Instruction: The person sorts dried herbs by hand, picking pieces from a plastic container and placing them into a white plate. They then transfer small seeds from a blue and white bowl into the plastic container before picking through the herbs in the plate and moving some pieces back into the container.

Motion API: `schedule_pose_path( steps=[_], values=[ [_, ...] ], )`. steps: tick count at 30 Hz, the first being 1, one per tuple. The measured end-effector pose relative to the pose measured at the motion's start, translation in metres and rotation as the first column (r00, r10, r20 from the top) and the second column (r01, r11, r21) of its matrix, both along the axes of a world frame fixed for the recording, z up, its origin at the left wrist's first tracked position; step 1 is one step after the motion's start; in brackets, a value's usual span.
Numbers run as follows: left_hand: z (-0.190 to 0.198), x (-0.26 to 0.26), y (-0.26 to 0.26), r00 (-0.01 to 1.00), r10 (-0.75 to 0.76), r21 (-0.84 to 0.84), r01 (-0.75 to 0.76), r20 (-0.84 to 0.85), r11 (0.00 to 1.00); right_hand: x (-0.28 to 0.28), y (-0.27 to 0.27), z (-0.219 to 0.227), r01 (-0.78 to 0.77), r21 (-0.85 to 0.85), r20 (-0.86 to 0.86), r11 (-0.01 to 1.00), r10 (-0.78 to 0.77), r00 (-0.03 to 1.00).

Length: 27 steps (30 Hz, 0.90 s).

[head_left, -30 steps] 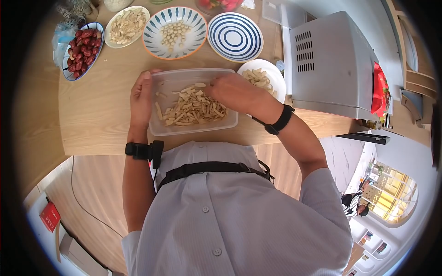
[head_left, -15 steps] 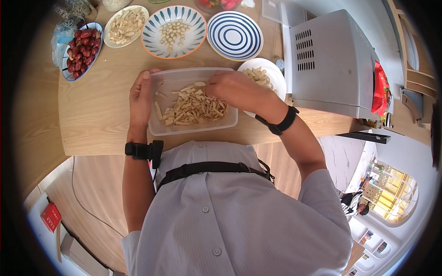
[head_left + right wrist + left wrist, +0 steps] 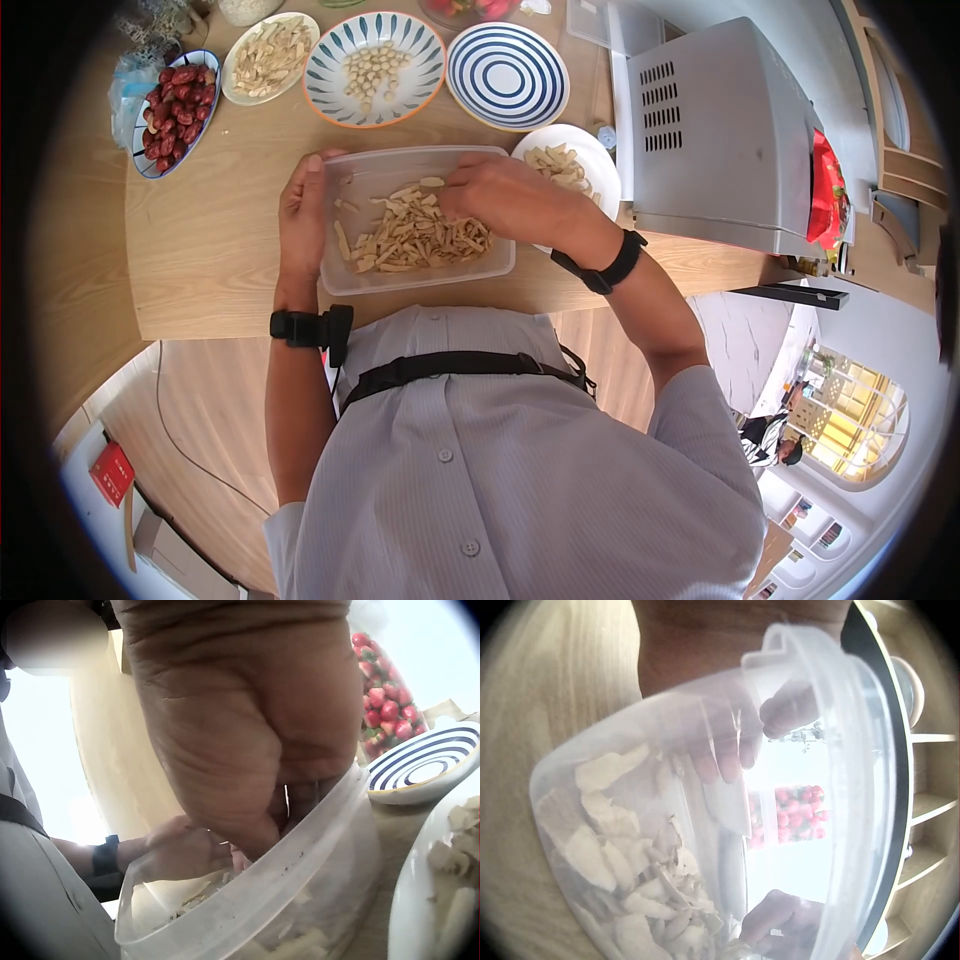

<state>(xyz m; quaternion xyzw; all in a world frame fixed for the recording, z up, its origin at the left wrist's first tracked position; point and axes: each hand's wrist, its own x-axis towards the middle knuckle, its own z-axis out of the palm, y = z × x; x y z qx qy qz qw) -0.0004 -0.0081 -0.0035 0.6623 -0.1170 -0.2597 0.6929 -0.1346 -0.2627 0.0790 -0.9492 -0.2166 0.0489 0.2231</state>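
A translucent plastic container (image 3: 335, 275) stands at the table's near edge with a heap of pale dried slices (image 3: 425, 240) in it. My left hand (image 3: 303, 215) grips its left side, thumb up at the rim; the left wrist view shows the fingers through the clear wall. My right hand (image 3: 510, 200) reaches over the right rim into the container, fingers curled down at the heap. In the left wrist view its fingertips pinch at the slices; in the right wrist view the palm hides most of them. Just right of the container, a white plate (image 3: 603, 170) holds more pale slices.
Behind the container stand a blue-ringed plate (image 3: 508, 75), a leaf-patterned plate (image 3: 325, 95) of small pale pieces and a dish of slices (image 3: 268, 58). Red dates (image 3: 182, 118) fill an oval dish at left. A grey appliance (image 3: 715, 140) borders the right; strawberries (image 3: 386, 705) are behind.
My right hand shifts slightly among the slices, staying inside the container. The left hand keeps its hold on the side. The head view drifts a little.
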Motion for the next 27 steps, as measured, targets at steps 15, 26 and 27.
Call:
schedule_pose_path(
  steps=[15,26,27],
  values=[
    [0.001,0.000,0.001,1.000,-0.017,-0.009,0.017,-0.017,1.000,-0.002,0.005,-0.002,0.150,0.006,-0.135,0.989,-0.148,0.980],
    [-0.001,0.001,0.000,1.000,-0.012,-0.005,0.012,0.016,1.000,-0.013,0.010,0.019,0.378,0.457,-0.380,0.805,-0.207,0.901],
    [-0.004,0.002,0.001,1.000,-0.012,-0.004,0.012,0.017,1.000,-0.015,0.009,0.017,0.373,0.453,-0.363,0.810,-0.215,0.907]
  ],
)
